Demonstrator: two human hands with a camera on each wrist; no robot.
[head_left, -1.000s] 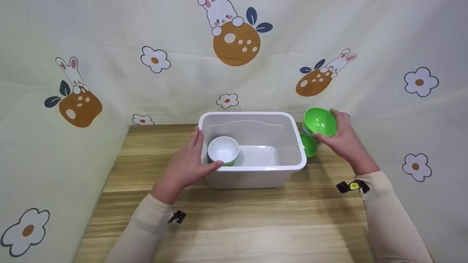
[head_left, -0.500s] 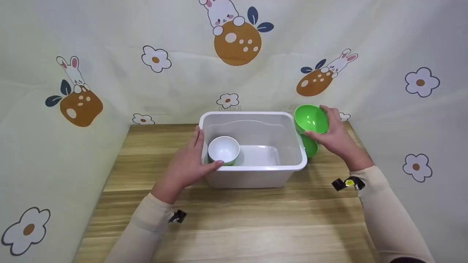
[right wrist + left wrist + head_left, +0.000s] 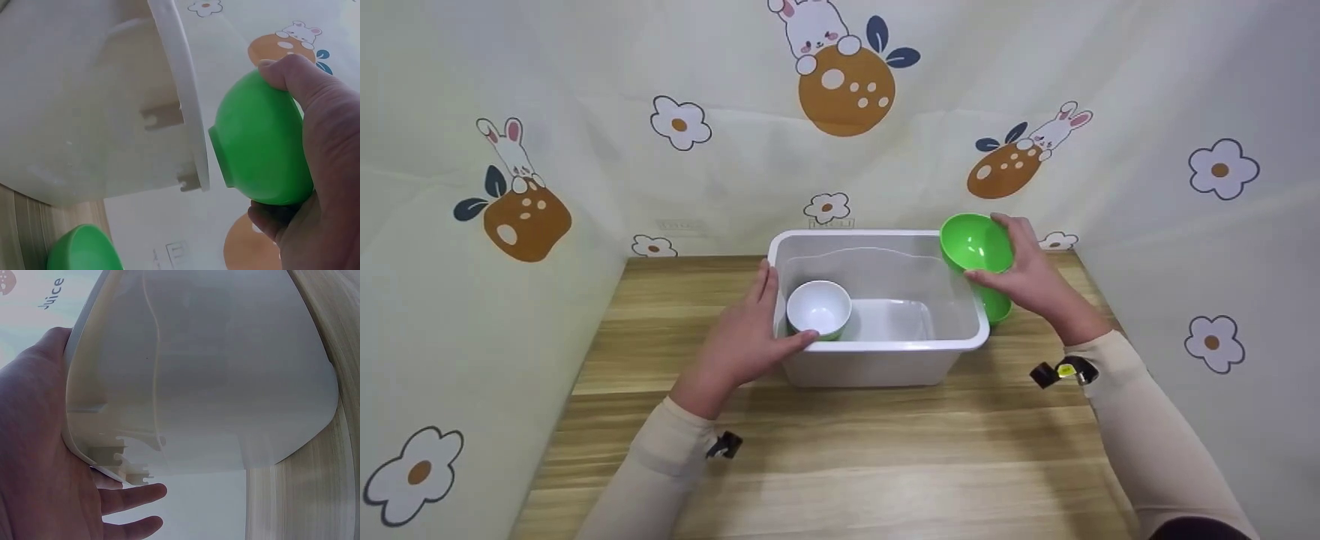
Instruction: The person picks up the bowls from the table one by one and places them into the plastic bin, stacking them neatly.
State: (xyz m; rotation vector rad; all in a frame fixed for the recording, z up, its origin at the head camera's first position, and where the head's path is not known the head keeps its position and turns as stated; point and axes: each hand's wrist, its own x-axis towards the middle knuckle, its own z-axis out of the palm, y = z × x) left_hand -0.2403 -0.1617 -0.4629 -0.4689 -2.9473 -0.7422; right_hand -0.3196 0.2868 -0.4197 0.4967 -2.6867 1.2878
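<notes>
My right hand [image 3: 1024, 266] pinches the rim of a green bowl [image 3: 976, 244], thumb on the near side and fingers at the back. The bowl tilts toward me over the back right corner of a white plastic bin [image 3: 877, 346]. In the right wrist view, the bowl's base [image 3: 220, 157] faces the bin's rim. My left hand [image 3: 733, 341] holds the bin's front left corner, its thumb over the front rim and its fingers along the left side. Inside the bin at the left sits a bowl [image 3: 819, 309] with a white inside and green outside.
Another green bowl [image 3: 997, 304] stands on the wooden table [image 3: 885, 465] against the bin's right side, partly hidden by the bin and right hand. A printed cloth [image 3: 720, 180] hangs behind the table and along both sides.
My right hand has carried the green bowl left, from beside the bin to over its back right corner. The left hand, the bin and the white-lined bowl have stayed in place.
</notes>
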